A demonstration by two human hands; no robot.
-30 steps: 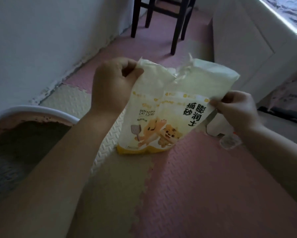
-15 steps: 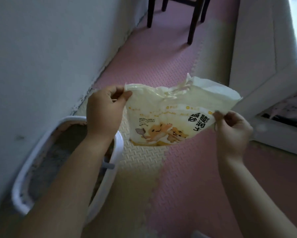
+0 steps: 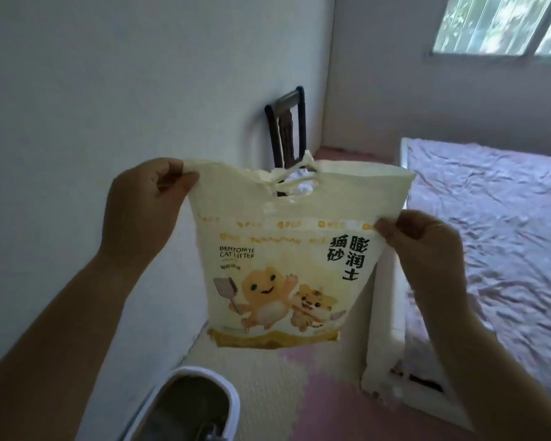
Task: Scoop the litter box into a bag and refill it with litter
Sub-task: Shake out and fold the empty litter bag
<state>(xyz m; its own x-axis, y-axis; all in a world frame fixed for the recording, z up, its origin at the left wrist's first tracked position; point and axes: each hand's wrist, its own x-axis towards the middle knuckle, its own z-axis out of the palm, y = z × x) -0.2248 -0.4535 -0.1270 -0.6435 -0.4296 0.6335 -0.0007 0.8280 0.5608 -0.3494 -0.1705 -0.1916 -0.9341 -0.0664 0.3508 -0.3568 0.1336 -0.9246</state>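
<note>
A left hand (image 3: 143, 214) pinches the top left corner of a litter bag (image 3: 283, 265) between thumb and curled fingers. The right hand (image 3: 423, 249) pinches the bag's right edge lower down, holding it upright in mid-air, long axis vertical and printed face to the camera. The bag is thin, pale yellow plastic, creased and slack, with a torn handle slot near its mouth and cartoon animals on the front. It hangs flat, and how much it holds cannot be told. The white-rimmed box (image 3: 201, 371), dark grey litter inside, sits on the floor below and to the left, nearer the left arm; a pour would likely mean tipping the mouth that way. Ribbed foam mats (image 3: 267, 370), a dark wooden chair (image 3: 288, 132) and a rumpled bed (image 3: 496, 224) lie beyond.
</note>
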